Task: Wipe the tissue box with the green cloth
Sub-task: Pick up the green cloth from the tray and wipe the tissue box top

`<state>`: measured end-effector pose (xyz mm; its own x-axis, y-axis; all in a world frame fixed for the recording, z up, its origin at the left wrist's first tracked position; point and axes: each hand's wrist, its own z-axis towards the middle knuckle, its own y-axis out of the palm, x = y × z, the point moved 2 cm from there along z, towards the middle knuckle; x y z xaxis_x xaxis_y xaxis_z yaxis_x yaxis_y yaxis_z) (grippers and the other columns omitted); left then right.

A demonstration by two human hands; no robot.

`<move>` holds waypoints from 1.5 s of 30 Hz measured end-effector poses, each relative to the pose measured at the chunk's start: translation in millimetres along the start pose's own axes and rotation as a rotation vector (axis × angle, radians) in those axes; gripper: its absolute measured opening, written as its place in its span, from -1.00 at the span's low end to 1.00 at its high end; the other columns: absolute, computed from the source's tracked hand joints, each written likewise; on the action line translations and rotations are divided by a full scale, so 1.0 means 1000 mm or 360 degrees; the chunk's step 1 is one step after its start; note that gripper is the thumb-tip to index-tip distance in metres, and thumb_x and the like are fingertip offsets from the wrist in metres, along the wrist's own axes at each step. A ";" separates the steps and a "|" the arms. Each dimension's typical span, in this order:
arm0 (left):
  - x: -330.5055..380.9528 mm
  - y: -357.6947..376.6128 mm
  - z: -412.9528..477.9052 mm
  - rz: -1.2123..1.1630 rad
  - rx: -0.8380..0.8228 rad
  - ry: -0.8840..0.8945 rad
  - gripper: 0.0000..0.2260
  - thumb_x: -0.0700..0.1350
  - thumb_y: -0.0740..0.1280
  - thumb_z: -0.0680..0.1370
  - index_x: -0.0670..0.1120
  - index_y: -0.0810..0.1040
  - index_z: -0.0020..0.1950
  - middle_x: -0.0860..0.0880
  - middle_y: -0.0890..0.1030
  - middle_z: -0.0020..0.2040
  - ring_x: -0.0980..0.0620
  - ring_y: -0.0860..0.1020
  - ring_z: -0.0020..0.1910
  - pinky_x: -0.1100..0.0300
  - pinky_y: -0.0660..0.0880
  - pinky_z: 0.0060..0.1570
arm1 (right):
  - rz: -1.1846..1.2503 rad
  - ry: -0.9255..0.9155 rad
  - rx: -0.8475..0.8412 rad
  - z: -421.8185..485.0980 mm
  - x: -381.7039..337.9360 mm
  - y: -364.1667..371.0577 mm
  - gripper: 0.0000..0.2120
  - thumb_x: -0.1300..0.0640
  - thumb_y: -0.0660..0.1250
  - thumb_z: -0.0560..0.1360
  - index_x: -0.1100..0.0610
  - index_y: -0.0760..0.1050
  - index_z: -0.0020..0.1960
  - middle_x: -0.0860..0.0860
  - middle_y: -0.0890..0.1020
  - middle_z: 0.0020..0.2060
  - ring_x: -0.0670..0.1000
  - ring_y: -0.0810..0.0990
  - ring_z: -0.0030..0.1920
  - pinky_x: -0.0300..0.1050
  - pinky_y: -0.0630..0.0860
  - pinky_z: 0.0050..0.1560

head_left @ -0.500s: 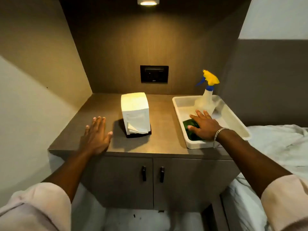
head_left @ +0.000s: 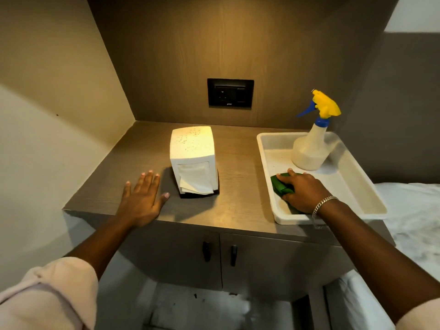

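Note:
A white upright tissue box (head_left: 192,148) on a dark base stands mid-counter, with a tissue hanging from its front slot. My left hand (head_left: 142,198) lies flat on the counter just left of the box, fingers spread, holding nothing. The green cloth (head_left: 279,186) lies folded in the near left corner of a white tray (head_left: 352,182). My right hand (head_left: 303,192) rests on top of the cloth with fingers curling around it; most of the cloth is hidden under the hand.
A spray bottle (head_left: 312,148) with a yellow and blue trigger stands at the back of the tray. A black wall socket (head_left: 230,92) sits on the back panel. Walls close in left and right. White bedding (head_left: 414,210) lies to the right. Cabinet doors (head_left: 219,253) are below.
My right hand has closed down over the green cloth in the tray. My left hand has slid a little closer to the tissue box.

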<state>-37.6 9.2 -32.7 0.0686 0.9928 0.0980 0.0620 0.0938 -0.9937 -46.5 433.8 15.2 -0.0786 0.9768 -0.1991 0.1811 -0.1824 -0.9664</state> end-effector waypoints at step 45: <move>0.025 -0.107 0.097 -0.1406 -0.0342 0.0713 0.02 0.25 0.57 0.12 0.26 0.10 0.46 0.10 0.20 0.56 0.06 0.22 0.51 -0.10 0.31 0.45 | -0.0053 -0.0668 0.0165 0.005 -0.221 -0.099 -0.53 -0.17 0.08 0.46 -0.28 0.28 0.37 -0.09 0.29 0.46 0.19 0.26 0.45 0.33 0.53 0.13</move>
<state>-138.6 31.5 70.8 0.2763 0.4513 0.8485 0.4459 0.7219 -0.5292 -52.4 235.4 153.9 -0.4787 0.8559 -0.1958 0.0741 -0.1828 -0.9804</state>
